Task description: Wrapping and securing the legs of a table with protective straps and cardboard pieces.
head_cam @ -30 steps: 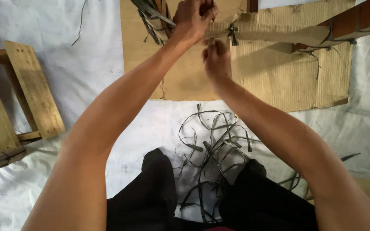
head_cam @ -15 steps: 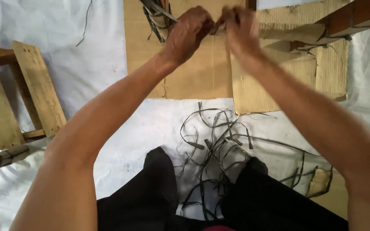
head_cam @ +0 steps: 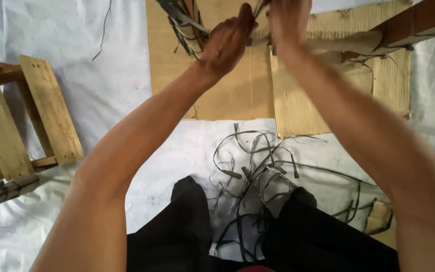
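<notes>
Since a second ago both hands have risen above the cardboard sheet (head_cam: 237,95): the left hand (head_cam: 230,43) pinches a dark strip (head_cam: 190,20), the right hand (head_cam: 288,20) closed beside it, pulling the binding taut.

No packages, labels, signs or screens in view.
Nearest thing to packaging: flattened brown cardboard sheets (head_cam: 237,95) lying on the white floor covering (head_cam: 101,75) at top centre (plain, unprinted as far as can be told). One smooth tan sheet sits left of centre; a second, corrugated and ribbed with ragged edges (head_cam: 298,111), lies just beside it to the right, their edges touching. Neither is folded into a box; both lie flat.
</notes>
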